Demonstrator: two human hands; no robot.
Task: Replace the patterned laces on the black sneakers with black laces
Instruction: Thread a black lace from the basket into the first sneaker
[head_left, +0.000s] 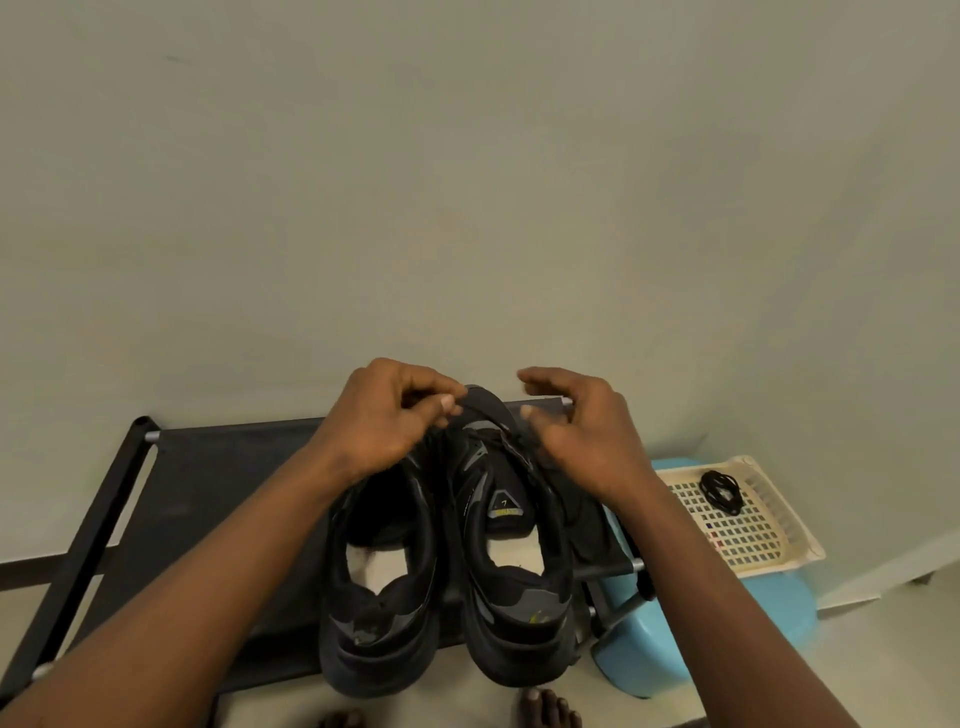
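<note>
Hardly begun, judging by the layout. Found right sneaker (519, 597) and left sneaker (379, 571) side by side on rack (208, 493), heels nearest, toes toward the wall. Saw lacing (511, 447) threaded on right sneaker, too dark to make out any pattern; could not see left sneaker's eyelets under the wrist. Caught left hand (384, 415) with thumb and fingertips pinched at right sneaker's toe end, on lace or upper could not tell. Caught right hand (582, 441) curled over the lacing from the other side; could not tell whether gripping anything. Spotted black laces (721, 491) coiled in basket (769, 540) on stool (769, 608), well apart to the right. Reckoned old laces not yet out of right sneaker at least, and all re-lacing left to do.
</note>
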